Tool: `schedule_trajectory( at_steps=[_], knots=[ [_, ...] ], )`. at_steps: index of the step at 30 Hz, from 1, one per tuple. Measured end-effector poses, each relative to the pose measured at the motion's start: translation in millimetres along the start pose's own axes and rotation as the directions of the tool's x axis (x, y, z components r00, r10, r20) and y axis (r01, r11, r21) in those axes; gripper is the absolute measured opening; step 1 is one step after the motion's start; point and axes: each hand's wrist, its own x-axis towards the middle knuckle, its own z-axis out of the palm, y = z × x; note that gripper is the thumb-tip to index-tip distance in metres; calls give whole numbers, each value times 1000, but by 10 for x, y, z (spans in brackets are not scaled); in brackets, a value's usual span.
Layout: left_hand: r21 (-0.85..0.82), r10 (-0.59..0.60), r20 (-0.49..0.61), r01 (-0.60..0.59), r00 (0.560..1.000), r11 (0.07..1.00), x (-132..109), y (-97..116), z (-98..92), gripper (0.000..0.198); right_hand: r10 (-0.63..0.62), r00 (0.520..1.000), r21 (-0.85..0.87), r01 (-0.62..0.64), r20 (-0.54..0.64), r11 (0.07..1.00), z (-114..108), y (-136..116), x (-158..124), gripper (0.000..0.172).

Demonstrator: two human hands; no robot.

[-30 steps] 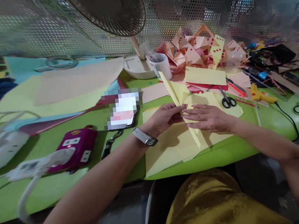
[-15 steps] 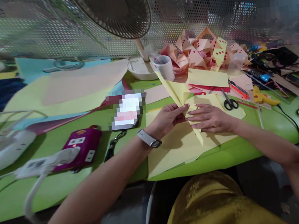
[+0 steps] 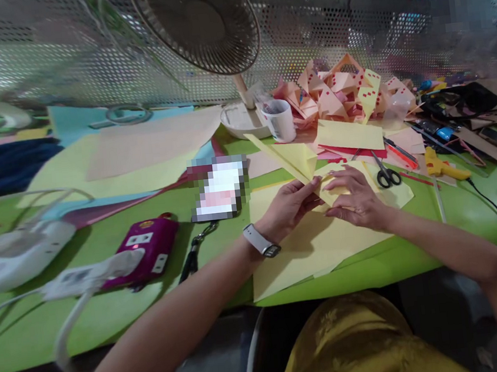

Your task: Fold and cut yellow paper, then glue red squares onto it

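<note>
My left hand (image 3: 293,208) pinches a folded piece of yellow paper (image 3: 297,160) between thumb and fingers, with one long flap sticking out to the upper left. On the paper's right side, my right hand (image 3: 354,198) curls its fingers round the edge, thumb beneath; part of the paper is hidden behind these fingers. Below both hands lies a large yellow sheet (image 3: 283,265). Black-handled scissors (image 3: 388,176) rest just right of my right hand. Behind the hands are a yellow paper strip (image 3: 350,135) and a red-handled cutter (image 3: 400,153).
A heap of folded peach paper pieces (image 3: 327,92) sits at the back beside a white mug (image 3: 279,120) and a fan (image 3: 205,28). A yellow glue gun (image 3: 444,165) lies right. Left are a phone (image 3: 220,189), a purple power box (image 3: 148,250) and large paper sheets (image 3: 137,144).
The folded paper has turned, its long flap now leaning further left and its lower tip no longer showing. My right hand's fingers went from lying flat to curled. The view has shifted slightly.
</note>
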Motion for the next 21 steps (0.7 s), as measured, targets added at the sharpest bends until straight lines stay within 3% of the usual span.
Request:
schedule_trajectory(
  at_steps=[4, 7, 11, 21],
  knots=[
    [-71, 19, -35, -21, 999, 997, -25, -13, 35, 36, 16, 995, -75, -24, -103, 997, 1, -35, -9, 22],
    [-134, 3, -23, -6, 1000, 991, -38, -18, 69, 25, 105, 986, -56, -113, -130, 992, 16, -12, 8, 29],
    [-212, -18, 74, 33, 997, 977, -31, -25, 77, 27, 216, 970, 32, -214, -109, 976, 46, 65, 10, 33],
    [-157, 116, 206, -85, 972, 984, -18, -105, -2, 34, 378, 926, 137, -372, -16, 918, 2, 84, 27, 25]
  ],
)
